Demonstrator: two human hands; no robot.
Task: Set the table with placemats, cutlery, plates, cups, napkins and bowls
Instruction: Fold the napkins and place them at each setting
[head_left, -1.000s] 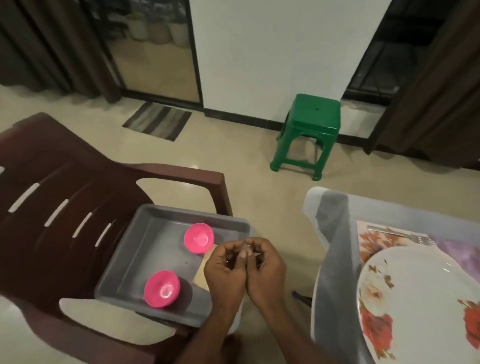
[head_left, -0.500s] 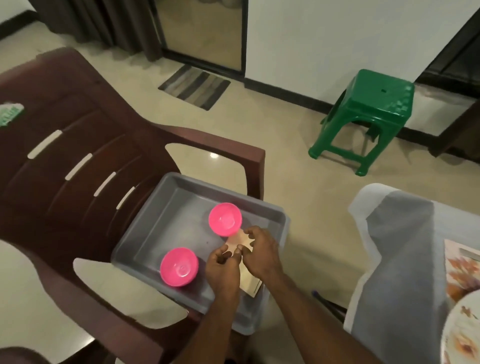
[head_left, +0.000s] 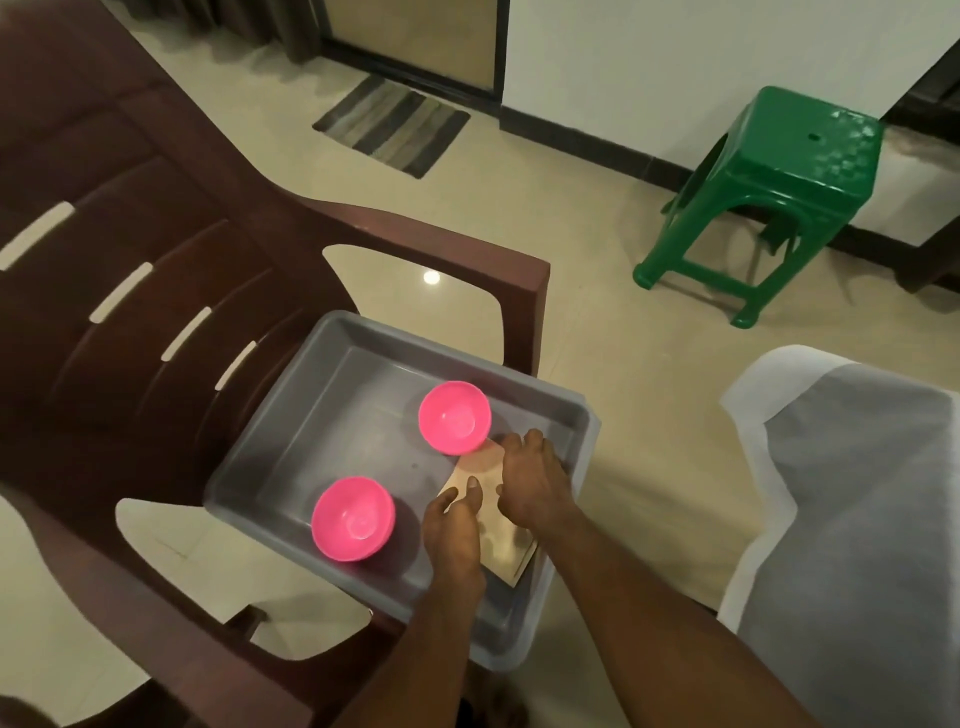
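Observation:
A grey tray (head_left: 566, 410) sits on the seat of a brown plastic chair (head_left: 130, 218). Two pink bowls stand in it, one at the far side (head_left: 454, 415) and one nearer (head_left: 353, 518). A small stack of beige napkins (head_left: 480, 465) lies at the tray's right side. My left hand (head_left: 452, 525) rests on the stack's near left part, thumb raised. My right hand (head_left: 530, 478) lies over the stack's far right part, its fingers curled down onto the top napkin's far edge. Both hands hide much of the stack.
A table corner under a grey-white cloth (head_left: 857, 493) stands to the right of the tray. On the floor beyond are a green plastic stool (head_left: 800, 156) and a striped doormat (head_left: 395, 124). The chair's armrest (head_left: 467, 244) runs just behind the tray.
Both hands moved from being held together above the tray's edge down onto the napkins. My view swung left, so the table with its plate and placemat left the frame.

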